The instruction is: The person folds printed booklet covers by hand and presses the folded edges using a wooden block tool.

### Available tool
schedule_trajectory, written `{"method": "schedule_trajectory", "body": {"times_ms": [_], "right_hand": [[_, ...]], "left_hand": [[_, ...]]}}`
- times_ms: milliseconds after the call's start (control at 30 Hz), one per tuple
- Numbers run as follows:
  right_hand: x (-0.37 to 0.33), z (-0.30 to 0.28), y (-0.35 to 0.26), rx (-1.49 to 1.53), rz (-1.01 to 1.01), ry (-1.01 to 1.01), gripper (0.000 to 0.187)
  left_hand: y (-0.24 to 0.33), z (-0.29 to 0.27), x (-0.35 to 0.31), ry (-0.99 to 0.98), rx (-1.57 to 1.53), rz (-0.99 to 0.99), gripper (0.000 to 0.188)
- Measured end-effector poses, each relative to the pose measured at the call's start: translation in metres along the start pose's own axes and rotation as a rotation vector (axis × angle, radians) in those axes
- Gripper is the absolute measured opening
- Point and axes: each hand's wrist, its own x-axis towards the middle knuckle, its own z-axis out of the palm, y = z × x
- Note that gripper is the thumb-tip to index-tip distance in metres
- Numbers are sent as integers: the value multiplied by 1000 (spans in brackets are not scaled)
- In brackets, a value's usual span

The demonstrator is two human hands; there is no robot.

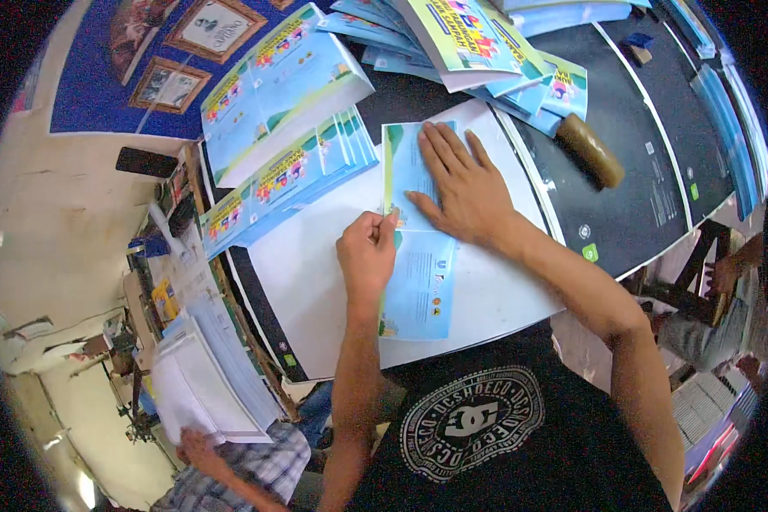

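Observation:
A light blue and green printed sheet (422,290) lies lengthwise before me on a white board (307,273), with a crease or seam across its middle. My right hand (468,183) rests flat on its upper half, fingers stretched out and slightly apart. At the sheet's left edge, near the crease, my left hand (369,256) is closed, thumb and curled forefinger pinching that edge. To the left is a fanned pile of similar printed sheets (290,175). Farther up, a larger stack of them (282,94) spreads out.
Loose folded booklets (469,43) are heaped at the far side. A brown cylinder (589,152) lies right of my right hand on black printed sheeting (606,111). At lower left, another person's hand (200,448) touches a stack of white paper (213,384).

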Motion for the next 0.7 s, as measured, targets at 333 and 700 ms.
{"method": "schedule_trajectory", "body": {"times_ms": [333, 700], "right_hand": [[-6, 2, -6, -18, 23, 36, 76], [-7, -5, -8, -80, 22, -7, 73]], "left_hand": [[2, -3, 2, 29, 124, 100, 33], [-4, -2, 2, 3, 72, 57, 31]]}}
